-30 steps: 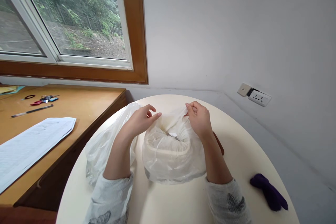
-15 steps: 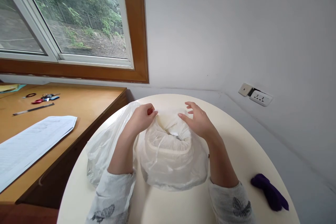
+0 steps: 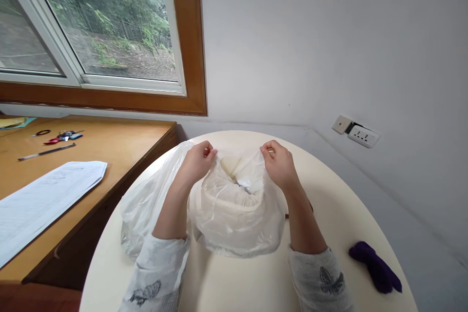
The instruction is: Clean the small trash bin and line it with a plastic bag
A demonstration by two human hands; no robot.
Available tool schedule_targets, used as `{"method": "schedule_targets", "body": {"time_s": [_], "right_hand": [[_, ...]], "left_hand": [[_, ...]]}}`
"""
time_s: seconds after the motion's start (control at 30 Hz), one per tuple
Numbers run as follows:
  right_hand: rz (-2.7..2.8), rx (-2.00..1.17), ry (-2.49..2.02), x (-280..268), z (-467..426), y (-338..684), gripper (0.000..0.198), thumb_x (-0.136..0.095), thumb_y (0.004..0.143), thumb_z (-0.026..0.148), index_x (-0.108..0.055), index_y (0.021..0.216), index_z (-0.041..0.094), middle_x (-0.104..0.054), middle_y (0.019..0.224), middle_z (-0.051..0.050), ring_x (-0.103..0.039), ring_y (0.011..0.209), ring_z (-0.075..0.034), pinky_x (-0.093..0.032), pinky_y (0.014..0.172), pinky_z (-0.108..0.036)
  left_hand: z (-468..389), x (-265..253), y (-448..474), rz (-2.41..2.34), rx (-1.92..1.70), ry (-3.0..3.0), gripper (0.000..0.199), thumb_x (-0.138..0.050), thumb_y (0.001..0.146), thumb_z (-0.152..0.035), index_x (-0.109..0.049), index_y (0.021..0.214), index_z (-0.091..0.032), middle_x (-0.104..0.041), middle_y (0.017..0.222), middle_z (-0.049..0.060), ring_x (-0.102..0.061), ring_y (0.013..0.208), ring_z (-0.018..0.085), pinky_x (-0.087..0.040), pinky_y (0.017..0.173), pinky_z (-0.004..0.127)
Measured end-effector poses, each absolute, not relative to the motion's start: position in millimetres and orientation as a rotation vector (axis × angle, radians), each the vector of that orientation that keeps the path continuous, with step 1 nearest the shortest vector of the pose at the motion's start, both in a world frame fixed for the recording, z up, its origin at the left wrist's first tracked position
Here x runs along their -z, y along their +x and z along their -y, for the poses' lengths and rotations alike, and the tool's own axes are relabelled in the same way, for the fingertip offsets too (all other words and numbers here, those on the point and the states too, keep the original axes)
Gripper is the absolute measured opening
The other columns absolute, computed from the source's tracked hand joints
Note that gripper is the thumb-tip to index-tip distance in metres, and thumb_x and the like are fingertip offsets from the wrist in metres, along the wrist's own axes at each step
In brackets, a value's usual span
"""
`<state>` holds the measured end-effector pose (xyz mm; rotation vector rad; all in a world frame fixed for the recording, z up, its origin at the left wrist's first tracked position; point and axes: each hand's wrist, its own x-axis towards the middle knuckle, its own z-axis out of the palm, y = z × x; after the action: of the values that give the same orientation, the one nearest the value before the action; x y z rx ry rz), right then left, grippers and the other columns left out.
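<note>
A thin, translucent white plastic bag (image 3: 237, 231) is draped over a rounded container on the white table, its edge folded down around the outside. Through the film a pale rim shows; the container itself is mostly covered. My left hand (image 3: 200, 160) pinches the bag's edge at the far left of the opening. Opposite it, my right hand (image 3: 280, 162) pinches the edge at the far right, and the film stretches between the two. Something small and white (image 3: 244, 184) shows inside the opening. Another clear plastic bag (image 3: 146, 209) lies crumpled beside my left forearm.
On the round white table (image 3: 241, 285) lies a dark purple cloth item (image 3: 376, 267) at right. A thin dark object (image 3: 287, 216) is partly behind my right forearm. The wooden desk (image 3: 120, 139) at left holds papers (image 3: 54, 204), a pen (image 3: 47, 152) and keys (image 3: 66, 135).
My right hand has closed from open fingers onto the bag's edge. The bag and container have shifted slightly left and away. My left hand keeps its pinch.
</note>
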<state>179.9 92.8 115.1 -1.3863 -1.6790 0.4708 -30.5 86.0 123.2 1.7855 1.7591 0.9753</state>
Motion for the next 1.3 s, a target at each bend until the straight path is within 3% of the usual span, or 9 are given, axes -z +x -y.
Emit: {"method": "schedule_targets", "body": {"time_s": [0.27, 0.47, 0.6, 0.73, 0.87, 1.0, 1.13, 1.3], "right_hand": [[1.562, -0.316, -1.438, -100.7, -105.2, 183.5, 0.020, -0.036, 0.086, 0.035, -0.048, 0.079, 0.021, -0.061, 0.076, -0.003, -0.054, 0.068, -0.016, -0.038, 0.066, -0.028], [1.530, -0.375, -1.453, -97.9, -109.5, 182.4, 0.017, -0.041, 0.084, 0.036, -0.051, 0.085, 0.021, -0.061, 0.088, -0.004, -0.056, 0.077, -0.017, -0.041, 0.069, -0.030], [1.568, -0.328, -1.470, -108.6, -99.2, 184.5, 0.021, -0.044, 0.082, 0.041, -0.050, 0.089, 0.022, -0.058, 0.091, -0.003, -0.053, 0.078, -0.016, -0.042, 0.070, -0.031], [1.720, -0.485, -1.603, -122.1, -83.8, 191.2, 0.031, -0.046, 0.078, 0.052, -0.049, 0.093, 0.024, -0.055, 0.092, -0.003, -0.053, 0.072, -0.016, -0.041, 0.061, -0.029], [1.846, -0.652, -1.765, -128.4, -77.0, 193.3, 0.036, -0.051, 0.072, 0.054, -0.050, 0.092, 0.024, -0.057, 0.087, -0.004, -0.054, 0.073, -0.018, -0.039, 0.055, -0.027], [1.895, -0.654, -1.845, -127.6, -79.4, 191.4, 0.029, -0.051, 0.073, 0.051, -0.049, 0.071, 0.022, -0.055, 0.072, -0.002, -0.049, 0.061, -0.015, -0.034, 0.049, -0.025], [1.967, -0.613, -1.775, -124.9, -81.0, 190.8, 0.036, -0.046, 0.078, 0.044, -0.033, 0.055, 0.021, -0.039, 0.053, 0.003, -0.034, 0.049, -0.011, -0.025, 0.045, -0.024], [1.956, -0.464, -1.639, -123.0, -81.8, 190.2, 0.036, -0.045, 0.080, 0.037, -0.027, 0.054, 0.020, -0.034, 0.051, 0.004, -0.029, 0.049, -0.010, -0.023, 0.046, -0.023]], "left_hand": [[-83.9, -123.8, -41.1, -1.786, -0.842, 1.739, 0.022, -0.047, 0.078, -0.039, -0.043, 0.066, -0.020, -0.049, 0.049, -0.003, -0.046, 0.045, 0.012, -0.032, 0.046, 0.022], [-84.7, -125.4, -47.9, -1.900, -0.855, 1.764, 0.022, -0.051, 0.075, -0.041, -0.051, 0.070, -0.019, -0.056, 0.062, 0.000, -0.050, 0.053, 0.013, -0.033, 0.046, 0.023], [-83.9, -126.8, -41.0, -1.872, -1.069, 1.777, 0.028, -0.047, 0.078, -0.044, -0.058, 0.086, -0.020, -0.060, 0.077, 0.003, -0.055, 0.066, 0.015, -0.039, 0.055, 0.024], [-85.3, -122.2, -29.6, -1.731, -1.017, 1.796, 0.042, -0.049, 0.076, -0.051, -0.057, 0.105, -0.021, -0.060, 0.092, 0.006, -0.057, 0.076, 0.017, -0.043, 0.061, 0.026], [-91.0, -114.2, -22.2, -1.749, -0.992, 1.812, 0.029, -0.056, 0.072, -0.044, -0.061, 0.085, -0.019, -0.060, 0.079, 0.003, -0.054, 0.068, 0.016, -0.039, 0.056, 0.024], [-94.9, -111.7, -22.2, -1.790, -1.084, 1.791, 0.021, -0.052, 0.074, -0.036, -0.053, 0.064, -0.018, -0.053, 0.060, -0.001, -0.046, 0.055, 0.012, -0.033, 0.050, 0.023], [-97.9, -109.6, -26.3, -1.790, -1.215, 1.772, 0.020, -0.051, 0.074, -0.033, -0.046, 0.060, -0.018, -0.050, 0.057, -0.003, -0.043, 0.053, 0.011, -0.032, 0.050, 0.022], [-102.6, -104.3, -31.5, -1.823, -1.312, 1.714, 0.022, -0.051, 0.073, -0.033, -0.044, 0.059, -0.018, -0.047, 0.056, -0.003, -0.041, 0.051, 0.010, -0.031, 0.048, 0.021]]}}
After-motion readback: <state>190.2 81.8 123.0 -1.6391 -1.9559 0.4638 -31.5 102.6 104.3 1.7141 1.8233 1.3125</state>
